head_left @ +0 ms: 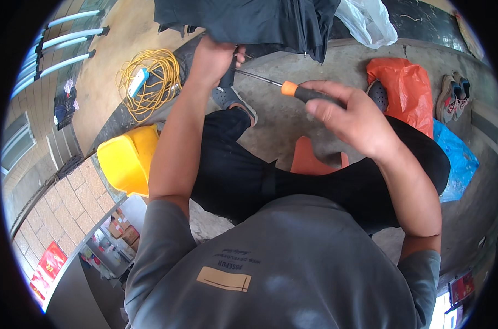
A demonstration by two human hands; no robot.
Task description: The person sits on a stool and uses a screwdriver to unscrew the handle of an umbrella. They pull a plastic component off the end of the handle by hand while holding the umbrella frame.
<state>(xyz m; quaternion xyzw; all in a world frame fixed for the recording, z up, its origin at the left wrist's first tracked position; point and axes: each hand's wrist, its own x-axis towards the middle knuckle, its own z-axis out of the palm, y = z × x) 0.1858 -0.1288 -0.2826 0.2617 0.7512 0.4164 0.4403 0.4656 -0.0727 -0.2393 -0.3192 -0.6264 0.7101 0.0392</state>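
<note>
A black umbrella (pixel 260 22) with hanging fabric fills the top middle. Beneath its cloth, my left hand (pixel 216 60) is closed around a black handle-like piece (pixel 230 72), partly hidden by my fingers. My right hand (pixel 345 109) holds a screwdriver (pixel 290 88) by its black and orange handle, fingers wrapped round it. The metal shaft points left, with its tip at the black piece by my left hand; whether the tip is inside it I cannot tell.
Coiled yellow cable (pixel 155 66) with a power strip (pixel 137 82), a yellow plastic object (pixel 125 159), white bag (pixel 367 22), orange bag (pixel 402 93), blue bag (pixel 457 164) and shoes (pixel 452 96) surround me. An orange low seat (pixel 312 159) is between my legs.
</note>
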